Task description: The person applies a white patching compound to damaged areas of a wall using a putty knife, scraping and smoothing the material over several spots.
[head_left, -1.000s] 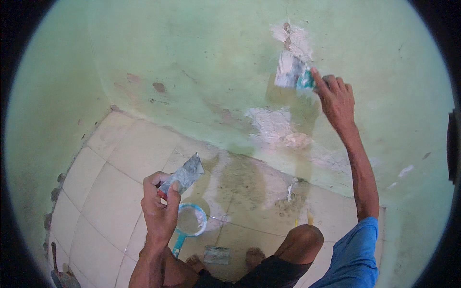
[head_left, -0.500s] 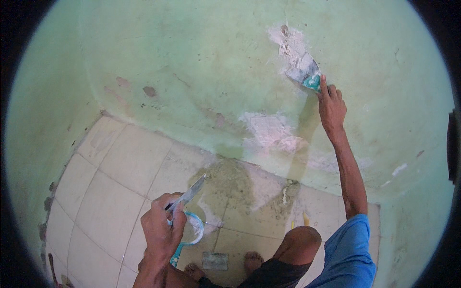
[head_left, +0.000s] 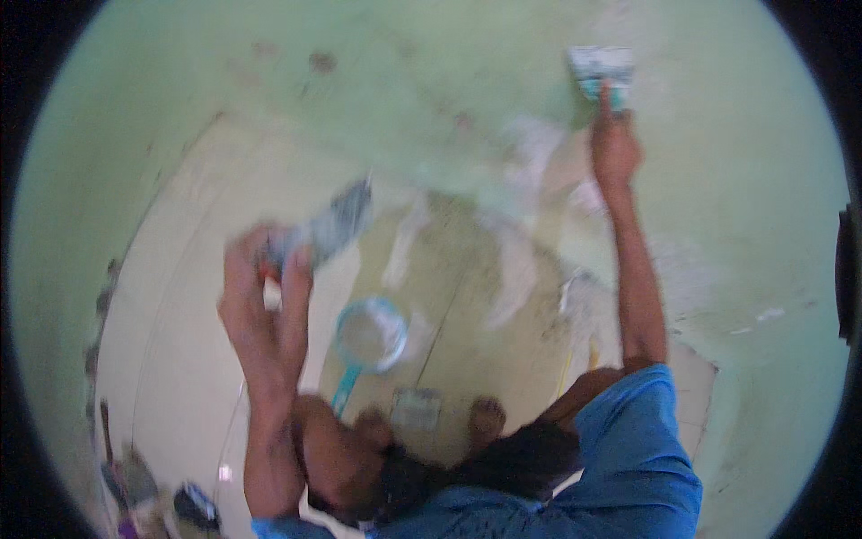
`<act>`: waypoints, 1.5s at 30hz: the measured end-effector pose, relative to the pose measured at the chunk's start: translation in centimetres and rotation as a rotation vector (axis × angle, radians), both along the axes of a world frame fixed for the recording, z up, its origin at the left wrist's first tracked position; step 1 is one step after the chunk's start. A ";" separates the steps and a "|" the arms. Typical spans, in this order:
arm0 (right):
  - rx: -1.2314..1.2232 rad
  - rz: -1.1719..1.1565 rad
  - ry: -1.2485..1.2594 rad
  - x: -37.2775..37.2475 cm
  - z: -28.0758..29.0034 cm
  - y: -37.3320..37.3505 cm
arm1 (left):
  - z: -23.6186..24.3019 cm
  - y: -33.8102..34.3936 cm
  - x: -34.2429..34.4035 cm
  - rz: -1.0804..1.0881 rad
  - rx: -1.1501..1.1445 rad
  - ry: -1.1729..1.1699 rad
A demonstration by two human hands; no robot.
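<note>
My right hand is closed around the teal handle of a putty knife, its broad blade facing up and away from me. The blade is smeared with white filler and held at the green wall; motion blur hides whether it touches. Lower on the wall lies a pale filler patch. On the left, my left hand grips a metal scraper between thumb and fingers, its blade tilted up to the right, above the tiles. Below it on the floor stands a blue dipper with whitish filler inside.
A flat grey rectangular plate lies between my bare feet. The tiled floor has a dusty, stained area near the wall's foot. Several blurred tools lie at the lower left.
My view has shifted, bringing more of the floor and my body in. The putty knife's blade has turned from pointing up-left to upright. My left hand has lifted away from the dipper, scraper still held.
</note>
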State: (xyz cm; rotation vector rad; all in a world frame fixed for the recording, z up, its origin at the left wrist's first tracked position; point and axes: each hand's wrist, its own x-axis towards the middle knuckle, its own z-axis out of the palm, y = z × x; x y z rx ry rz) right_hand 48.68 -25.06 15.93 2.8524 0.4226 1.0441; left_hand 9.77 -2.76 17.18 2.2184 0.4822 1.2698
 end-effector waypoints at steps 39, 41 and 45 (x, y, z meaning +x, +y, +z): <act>1.562 -0.083 1.559 -30.3 -19.2 5.2 | -22.2 -0.4 2.4 -0.530 0.322 0.619; 1.621 -0.101 1.580 -30.4 -20.7 5.4 | -22.2 -0.2 2.3 -0.540 0.304 0.645; 1.723 -0.053 1.521 -30.2 -22.9 5.3 | -22.5 -0.1 2.1 -0.546 0.258 0.643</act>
